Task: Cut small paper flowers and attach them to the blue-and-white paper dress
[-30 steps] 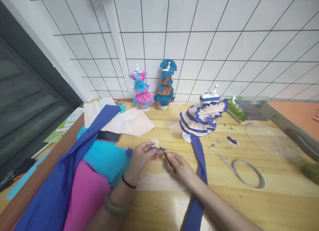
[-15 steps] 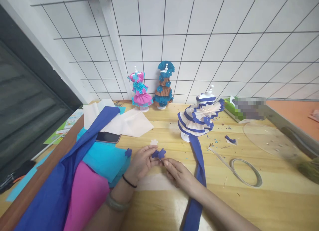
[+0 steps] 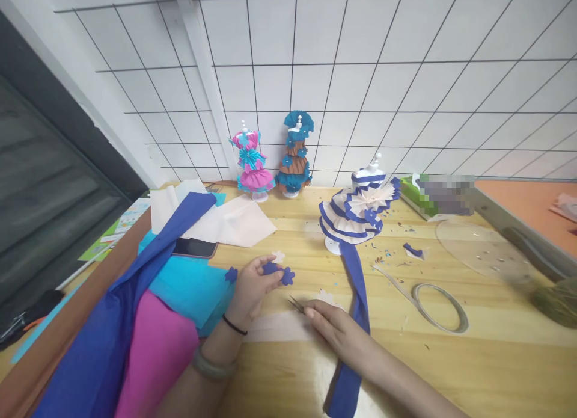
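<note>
My left hand [image 3: 252, 288] pinches blue paper flowers [image 3: 287, 276] between thumb and fingers. To its right, my right hand [image 3: 331, 325] is closed around fine-pointed tweezers [image 3: 295, 304], their tips apart from the flowers. A pale paper flower [image 3: 278, 257] lies just beyond the left fingers. Another pale cutout [image 3: 328, 296] is partly hidden behind my right hand. One more blue flower [image 3: 231, 275] rests at the edge of the turquoise paper [image 3: 189, 295]. Beyond stands a small mannequin in a blue-edged cream paper dress [image 3: 354, 210], a blue strip [image 3: 356, 285] running from its base.
Two dressed mannequins, one pink [image 3: 255, 165] and one brown and teal [image 3: 295, 162], stand by the tiled wall. A phone [image 3: 195, 248] and crepe paper sheets [image 3: 160, 346] cover the left. At right lie a tape roll [image 3: 464, 322], paper scraps and a clear disc [image 3: 478, 243].
My right hand with the tweezers has drawn away from the flowers, down and to the right. The left hand has turned slightly, still holding the blue flowers. The view has shifted a little.
</note>
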`<state>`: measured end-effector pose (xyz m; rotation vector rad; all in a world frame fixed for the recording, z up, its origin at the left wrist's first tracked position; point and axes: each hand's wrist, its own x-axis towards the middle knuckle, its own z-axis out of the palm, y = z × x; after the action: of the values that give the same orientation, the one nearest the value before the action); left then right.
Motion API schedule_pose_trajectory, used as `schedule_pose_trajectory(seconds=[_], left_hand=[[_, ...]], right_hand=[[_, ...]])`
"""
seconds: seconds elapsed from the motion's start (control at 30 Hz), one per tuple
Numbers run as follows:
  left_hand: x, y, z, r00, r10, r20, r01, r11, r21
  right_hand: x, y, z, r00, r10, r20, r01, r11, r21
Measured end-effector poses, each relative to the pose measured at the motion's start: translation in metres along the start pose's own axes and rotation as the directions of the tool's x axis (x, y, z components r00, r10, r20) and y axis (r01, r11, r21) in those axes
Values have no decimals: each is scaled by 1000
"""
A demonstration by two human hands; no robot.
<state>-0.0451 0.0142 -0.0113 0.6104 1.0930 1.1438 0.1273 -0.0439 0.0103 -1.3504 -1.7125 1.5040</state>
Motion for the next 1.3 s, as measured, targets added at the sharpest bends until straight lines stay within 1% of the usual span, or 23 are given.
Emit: schedule_pose_trajectory(seconds=[0.07,0.13,0.2,0.23,0.3,0.33,0.37,0.4,0.47,0.53,0.6,0.63,0.67,0.7,0.73,0.77,0.8,0.83,0.9,1.0,1.07,1.17,1.3], left_hand=[[0,1,0,999,14,-36,-13,999,29],[0,1,0,999,10,-45,-8,999,41],[0,1,0,999,2,-42,0,999,49],[0,1,1,999,2,-39,1,999,52],[0,0,2,999,8,-33,-6,998,64],[-1,0,2,999,13,-31,-11,998,69],[-1,0,3,999,17,-30,-15,997,76],[-2,0,4,999,21,-33,-18,996,84],[-3,0,5,999,25,-31,-21,995,102],[-3,0,7,999,30,-18,-28,993,117],[-4,-1,8,999,33,2,-33,992,125],[-3,-2,8,999,32,10,-33,992,126],[-3,-3,8,999,29,17,-30,992,125],[-3,-4,9,999,22,24,-24,992,125],[-3,-6,9,999,13,29,-17,992,127],[-3,-7,9,999,5,35,-9,991,131],[-4,-9,9,999,-3,40,-2,990,140],[-4,-10,10,999,-8,43,1,988,152],[-5,-12,11,999,-8,48,0,985,174],[-5,-13,11,998,-10,55,-1,979,202],[-4,-12,11,999,-20,44,9,974,225],[-3,-10,10,999,-36,15,31,966,256],[-1,-10,11,999,-52,-15,54,952,302]], right_hand=[[-15,2,-14,998,6,-59,-8,999,-36],[-34,11,-33,978,93,-186,-109,991,-79],[-55,26,-54,933,170,-317,-227,962,-151],[-65,36,-63,920,207,-332,-286,935,-210],[-85,57,-77,864,252,-435,-420,838,-348],[-93,67,-81,827,225,-515,-467,785,-407],[-101,76,-84,818,174,-548,-472,747,-468],[-107,84,-85,822,103,-561,-451,719,-529],[-114,93,-86,852,-40,-522,-370,660,-653],[-113,92,-85,863,-162,-479,-316,568,-760],[-104,81,-83,845,-267,-463,-300,479,-825],[-97,72,-80,838,-306,-452,-281,467,-838],[-88,61,-77,825,-358,-438,-227,499,-836],[-77,50,-71,839,-367,-402,-140,568,-811],[-64,39,-65,864,-333,-377,-75,656,-751],[-51,29,-57,879,-294,-376,-32,749,-662],[-36,20,-49,908,-245,-341,12,827,-562],[-21,14,-40,938,-195,-288,45,889,-456],[10,8,-25,958,-142,-250,74,962,-262],[46,13,-11,975,-104,-198,105,994,-4],[60,19,-6,979,-97,-179,108,993,52],[66,25,-7,985,-90,-148,106,989,104],[61,22,-20,990,-73,-123,94,979,181]])
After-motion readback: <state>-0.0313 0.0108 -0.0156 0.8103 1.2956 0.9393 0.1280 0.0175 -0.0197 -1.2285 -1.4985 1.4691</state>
